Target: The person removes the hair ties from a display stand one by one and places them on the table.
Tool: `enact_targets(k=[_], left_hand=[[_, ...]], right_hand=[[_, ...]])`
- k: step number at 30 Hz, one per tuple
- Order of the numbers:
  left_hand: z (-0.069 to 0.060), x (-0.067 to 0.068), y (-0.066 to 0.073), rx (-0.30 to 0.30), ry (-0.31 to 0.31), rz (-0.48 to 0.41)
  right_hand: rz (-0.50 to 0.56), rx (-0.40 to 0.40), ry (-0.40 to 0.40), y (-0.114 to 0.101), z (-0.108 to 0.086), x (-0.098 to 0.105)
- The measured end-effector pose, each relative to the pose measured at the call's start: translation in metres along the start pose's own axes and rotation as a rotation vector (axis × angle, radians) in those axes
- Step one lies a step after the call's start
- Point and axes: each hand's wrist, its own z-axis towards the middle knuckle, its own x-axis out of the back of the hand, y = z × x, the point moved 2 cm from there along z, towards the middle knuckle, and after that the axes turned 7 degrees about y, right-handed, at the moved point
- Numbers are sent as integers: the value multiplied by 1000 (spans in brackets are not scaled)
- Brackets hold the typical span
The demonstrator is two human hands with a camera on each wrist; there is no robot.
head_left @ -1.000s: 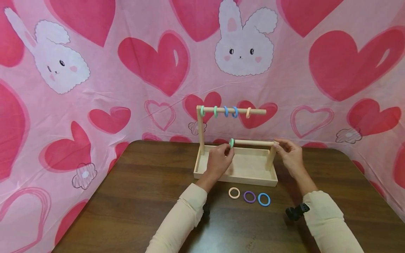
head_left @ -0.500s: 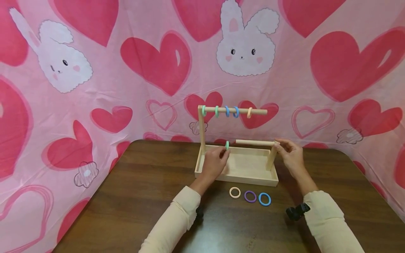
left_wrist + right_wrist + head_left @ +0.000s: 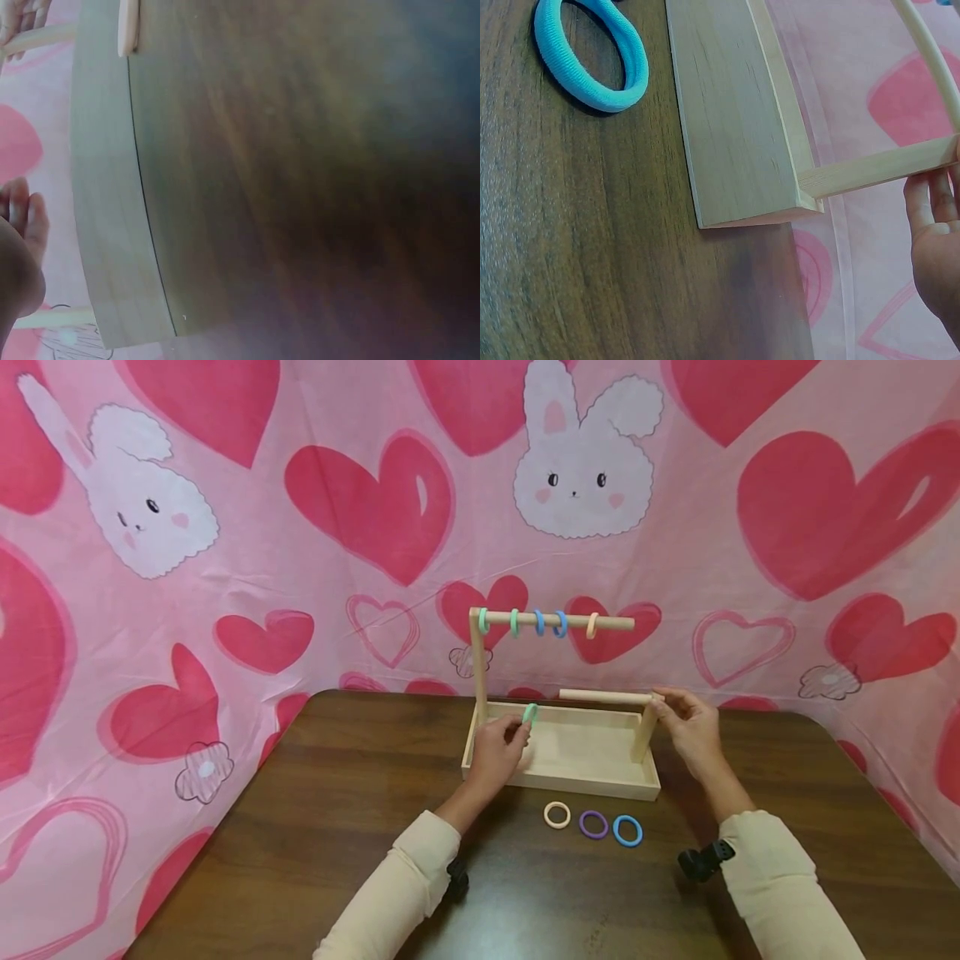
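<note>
My left hand (image 3: 498, 752) pinches a mint-green hair tie (image 3: 530, 713) by its edge, over the left part of the wooden tray (image 3: 570, 787) of a two-bar stand. The tie is off the lower bar (image 3: 604, 697), left of its free end. My right hand (image 3: 692, 727) grips the top of the short post (image 3: 642, 735) that carries this bar. In the right wrist view its fingers are at the post's upper end. The left wrist view shows part of the left hand (image 3: 21, 247), with the tie out of sight.
On the upper bar (image 3: 618, 623) hang several hair ties: green, blue and one peach (image 3: 592, 626). Three more lie on the table in front of the tray: cream (image 3: 557, 815), purple (image 3: 593, 825) and blue (image 3: 627, 831). A pink heart-patterned cloth (image 3: 360, 510) hangs behind.
The left hand has drawn the green hair tie leftward off the free end of the lower bar and slightly down. The right hand stays on the post.
</note>
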Motion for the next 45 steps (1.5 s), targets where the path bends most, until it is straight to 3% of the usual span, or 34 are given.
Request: enact_targets(k=[8, 14, 23, 33, 40, 45], left_hand=[[-6, 8, 0, 271, -59, -233], [-13, 10, 1, 427, -73, -362], [-26, 18, -3, 508, -126, -388], [-36, 33, -12, 699, -239, -436], [-43, 43, -15, 744, -311, -423], [-48, 47, -19, 809, -377, -410]], right_hand=[[-2, -2, 17, -2, 2, -1], [32, 2, 14, -1, 2, -1], [19, -12, 20, 1, 1, 0], [12, 0, 16, -1, 1, -1], [21, -3, 10, 0, 2, -1], [-3, -15, 15, 3, 3, 1]])
